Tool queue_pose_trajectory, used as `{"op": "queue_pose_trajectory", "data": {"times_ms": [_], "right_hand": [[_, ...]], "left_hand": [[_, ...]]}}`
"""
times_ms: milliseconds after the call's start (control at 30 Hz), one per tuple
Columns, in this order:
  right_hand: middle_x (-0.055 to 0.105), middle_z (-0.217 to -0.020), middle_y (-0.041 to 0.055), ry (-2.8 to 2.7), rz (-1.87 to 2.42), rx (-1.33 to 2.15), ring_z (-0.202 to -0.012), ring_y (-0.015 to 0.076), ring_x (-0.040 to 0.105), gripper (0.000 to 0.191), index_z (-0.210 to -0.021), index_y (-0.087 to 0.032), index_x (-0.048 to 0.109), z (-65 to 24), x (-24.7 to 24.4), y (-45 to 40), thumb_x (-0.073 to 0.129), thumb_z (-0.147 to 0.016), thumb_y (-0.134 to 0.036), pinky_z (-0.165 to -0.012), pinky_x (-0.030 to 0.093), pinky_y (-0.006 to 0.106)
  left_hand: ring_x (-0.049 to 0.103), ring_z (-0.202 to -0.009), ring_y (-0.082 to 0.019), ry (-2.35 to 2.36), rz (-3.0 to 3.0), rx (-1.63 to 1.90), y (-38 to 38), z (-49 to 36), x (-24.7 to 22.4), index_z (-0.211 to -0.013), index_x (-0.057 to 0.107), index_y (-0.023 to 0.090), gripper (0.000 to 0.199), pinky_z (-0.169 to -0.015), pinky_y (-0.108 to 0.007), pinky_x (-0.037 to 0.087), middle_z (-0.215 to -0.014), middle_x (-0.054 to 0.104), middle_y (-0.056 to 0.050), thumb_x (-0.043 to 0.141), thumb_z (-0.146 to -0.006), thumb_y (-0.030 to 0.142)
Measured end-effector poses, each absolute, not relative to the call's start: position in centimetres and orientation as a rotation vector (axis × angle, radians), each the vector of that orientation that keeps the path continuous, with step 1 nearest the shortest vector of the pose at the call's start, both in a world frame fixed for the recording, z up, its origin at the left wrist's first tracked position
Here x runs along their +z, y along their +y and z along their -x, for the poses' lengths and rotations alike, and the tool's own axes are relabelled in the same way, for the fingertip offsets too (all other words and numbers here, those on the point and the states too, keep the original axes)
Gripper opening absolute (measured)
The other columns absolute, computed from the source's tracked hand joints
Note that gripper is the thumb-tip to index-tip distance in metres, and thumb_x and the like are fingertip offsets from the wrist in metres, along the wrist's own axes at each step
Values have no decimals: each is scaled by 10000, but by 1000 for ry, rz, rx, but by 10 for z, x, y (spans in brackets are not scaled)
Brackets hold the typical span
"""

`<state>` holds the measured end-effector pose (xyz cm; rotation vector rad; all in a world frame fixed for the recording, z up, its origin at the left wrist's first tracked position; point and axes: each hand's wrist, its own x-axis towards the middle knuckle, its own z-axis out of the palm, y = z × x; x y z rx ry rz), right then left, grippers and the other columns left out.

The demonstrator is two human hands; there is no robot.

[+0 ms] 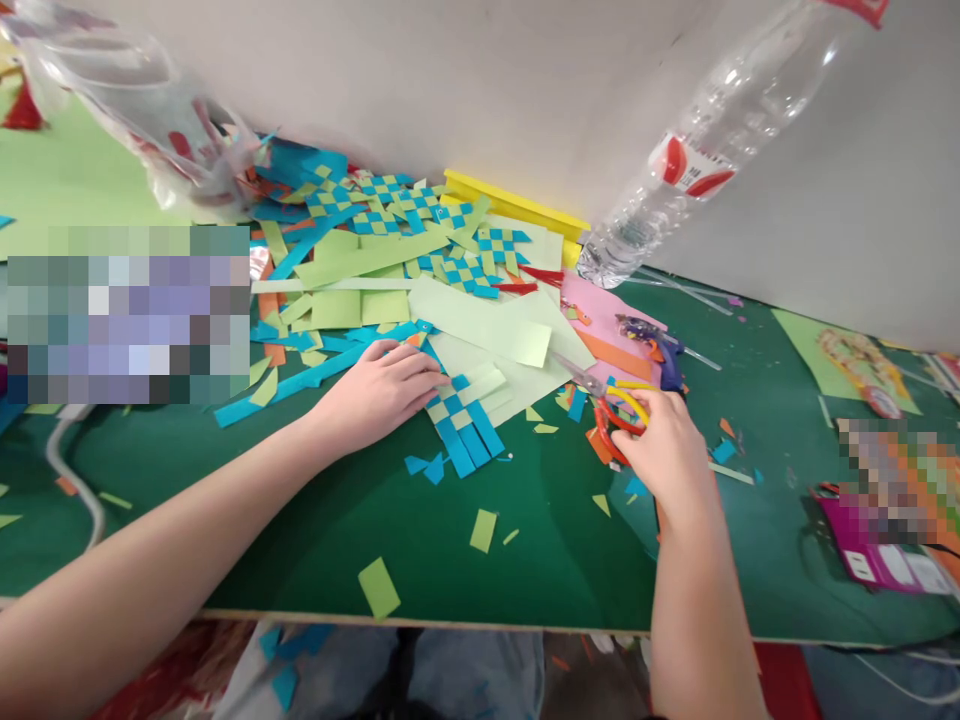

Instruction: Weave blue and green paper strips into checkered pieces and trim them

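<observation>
My left hand (390, 385) lies on the table with its fingers stretched out, their tips touching the upper left edge of a blue-and-green woven paper piece (469, 435). Uncut blue strips hang off the lower end of that weave. My right hand (667, 450) is closed around the red and yellow handles of a pair of scissors (592, 382). Their blades point up and left over pale green paper (480, 318), to the right of the weave. A long blue strip (300, 385) runs from under my left hand toward the left.
Several finished checkered weaves (461, 270) and loose strips heap up at the back. A clear plastic bottle (697, 150) stands against the wall beside a yellow strip-shaped object (517, 205). A bagged cup (165, 120) is at back left, a white cable (75, 480) below. Paper scraps (379, 587) litter the green table.
</observation>
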<state>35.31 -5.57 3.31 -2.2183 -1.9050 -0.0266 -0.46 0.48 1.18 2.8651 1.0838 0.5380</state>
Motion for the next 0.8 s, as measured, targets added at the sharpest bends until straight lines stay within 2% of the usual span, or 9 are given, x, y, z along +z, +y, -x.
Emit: {"op": "queue_pose_trajectory", "data": {"times_ms": [100,267,567,800], "right_hand": [[601,-1090,84,-1810,2148,-122,-910,260,632,389,-1077,-230,562,-348,40,-59,641,-698,-267,-689,490,347],[646,-1068,84,-1698,2004,-272,-920,265,646,387,-1064,-234,580,-347,40,-60,681,-699,-309,-741,513,369],[693,-1114,101,-2144,1716,-318,-1011,276,663,409,-1143,-186,581,-326,24,-62,656,-742,-211,-807,561,378],[686,-1093,125,-2232,1597,-440,-1004,270,649,376,-1166,-157,566,-307,20,-60,606,-793,-154,-833,548,382]], "left_hand": [[594,-1059,-230,1094,-2877,528,5,5,10,-1129,636,209,300,-936,-417,382,-1118,668,-65,379,-987,271],[570,-1093,-244,1103,-2904,468,6,4,8,-1163,624,205,331,-948,-425,382,-1152,652,-77,353,-997,297],[553,-1117,-228,1096,-2887,486,5,1,9,-1155,621,229,320,-983,-418,367,-1167,644,-64,384,-988,365],[541,-1138,-228,1084,-2898,495,5,-1,8,-1187,613,224,328,-995,-419,356,-1233,642,-46,361,-999,319]]}}
